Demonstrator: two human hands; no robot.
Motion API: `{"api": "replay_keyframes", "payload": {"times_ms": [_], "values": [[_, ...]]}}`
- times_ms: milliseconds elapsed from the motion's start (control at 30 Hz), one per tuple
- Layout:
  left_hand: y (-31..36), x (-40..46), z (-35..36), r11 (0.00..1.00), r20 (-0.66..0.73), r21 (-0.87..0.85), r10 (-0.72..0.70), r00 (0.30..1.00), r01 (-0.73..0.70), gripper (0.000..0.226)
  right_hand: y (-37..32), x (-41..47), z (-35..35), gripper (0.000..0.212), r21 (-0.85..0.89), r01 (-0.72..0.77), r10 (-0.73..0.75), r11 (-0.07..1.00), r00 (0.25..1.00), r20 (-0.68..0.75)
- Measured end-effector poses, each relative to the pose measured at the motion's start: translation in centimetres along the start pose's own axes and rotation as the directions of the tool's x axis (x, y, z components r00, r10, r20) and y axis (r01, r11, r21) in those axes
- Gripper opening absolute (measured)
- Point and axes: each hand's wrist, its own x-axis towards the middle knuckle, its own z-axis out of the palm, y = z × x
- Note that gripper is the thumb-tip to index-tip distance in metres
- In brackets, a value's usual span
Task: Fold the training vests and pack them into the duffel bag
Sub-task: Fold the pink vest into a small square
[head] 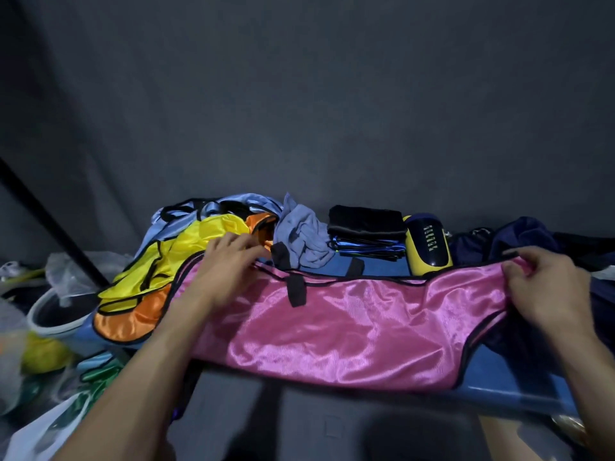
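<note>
Shiny pink satin training vest with black piping (349,314) lies spread flat across the blue table (519,394), wrinkled. Right hand (545,291) pinches its right end, fingers curled over the hem. Left hand (229,264) presses on its left end with fingers spread, just beside the yellow and orange vests (146,281).

Dark blue bag (519,237) cut off right; left clutter (20,327) blurred.

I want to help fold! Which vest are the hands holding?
The pink vest, spread flat in front. The left hand and right hand hold its ends; the yellow vest and orange vest lie piled aside.
</note>
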Motion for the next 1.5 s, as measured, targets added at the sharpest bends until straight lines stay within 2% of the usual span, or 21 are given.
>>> {"api": "replay_keyframes", "payload": {"times_ms": [133, 300, 433, 533, 667, 767, 833, 900, 967, 1033, 1067, 1200, 1333, 1400, 1500], "values": [[-2.7, -0.7, 0.7, 0.990, 0.068, 0.033, -0.141, 0.988, 0.139, 0.024, -0.3, -0.6, 0.1, 0.021, 0.022, 0.023, -0.023, 0.999, 1.000, -0.016], [-2.2, -0.6, 1.4, 0.992, 0.073, 0.002, -0.124, 0.990, 0.125, 0.030, 0.9, -0.5, -1.4, 0.021, 0.066, -0.023, 0.027, 0.998, 0.998, -0.055], [0.5, 0.1, 1.5, 0.977, 0.116, -0.107, -0.170, 0.979, 0.182, 0.056, 3.1, 0.3, -2.7, 0.021, 0.086, -0.110, 0.120, 0.990, 0.986, -0.118], [2.7, 1.0, 2.6, 0.941, 0.187, -0.186, -0.248, 0.950, 0.282, 0.052, 4.0, 0.9, -3.6, 0.026, 0.099, -0.116, 0.133, 0.988, 0.972, -0.195], [4.3, 1.1, 4.3, 0.956, 0.246, 0.012, -0.287, 0.926, 0.293, 0.033, 3.6, 0.8, -3.4, 0.024, 0.062, -0.071, 0.084, 0.996, 0.967, -0.242], [5.1, 1.1, 3.7, 0.955, 0.191, 0.109, -0.291, 0.937, 0.274, 0.027, 3.5, 1.1, -3.4, 0.026, 0.028, -0.046, 0.052, 0.999, 0.965, -0.257], [6.5, 1.0, 2.5, 0.981, 0.049, 0.062, -0.189, 0.981, 0.185, 0.022, 3.4, 1.3, -3.4, 0.026, 0.017, -0.045, 0.048, 0.999, 0.964, -0.260], [9.1, 0.7, 1.1, 0.986, -0.027, -0.164, -0.008, 1.000, 0.003, 0.013, 3.5, 1.5, -3.3, 0.026, 0.004, -0.036, 0.036, 0.999, 0.965, -0.259], [12.1, -0.1, 1.1, 0.915, 0.101, -0.367, 0.216, 0.971, -0.165, 0.019, 3.6, 1.6, -3.2, 0.026, -0.009, -0.027, 0.024, 1.000, 0.966, -0.257], [13.5, -0.5, 2.7, 0.875, 0.247, -0.348, 0.431, 0.868, -0.336, 0.040, 3.7, 1.7, -3.2, 0.025, -0.005, -0.022, 0.020, 1.000, 0.965, -0.262], [13.6, -0.6, 3.6, 0.875, 0.269, -0.302, 0.460, 0.846, -0.379, 0.047, 3.7, 1.7, -3.2, 0.025, 0.000, -0.020, 0.020, 1.000, 0.964, -0.264], [12.8, -0.5, 4.5, 0.915, 0.098, -0.262, 0.340, 0.935, -0.305, 0.043, 3.6, 1.6, -3.0, 0.025, -0.008, 0.004, -0.006, 1.000, 0.966, -0.258], [11.8, 0.3, 5.4, 0.933, 0.029, -0.311, 0.202, 0.979, -0.184, 0.033, 3.6, 1.5, -3.0, 0.024, -0.025, 0.021, -0.027, 0.999, 0.966, -0.256], [11.3, 1.0, 5.8, 0.955, -0.055, -0.270, 0.111, 0.992, -0.122, 0.022, 3.5, 1.4, -3.0, 0.024, -0.027, 0.027, -0.033, 0.999, 0.966, -0.256], [11.7, 1.7, 6.0, 0.980, -0.095, -0.198, -0.003, 0.995, -0.016, 0.012, 3.3, 1.3, -3.0, 0.024, -0.035, 0.033, -0.041, 0.999, 0.967, -0.251]]}}
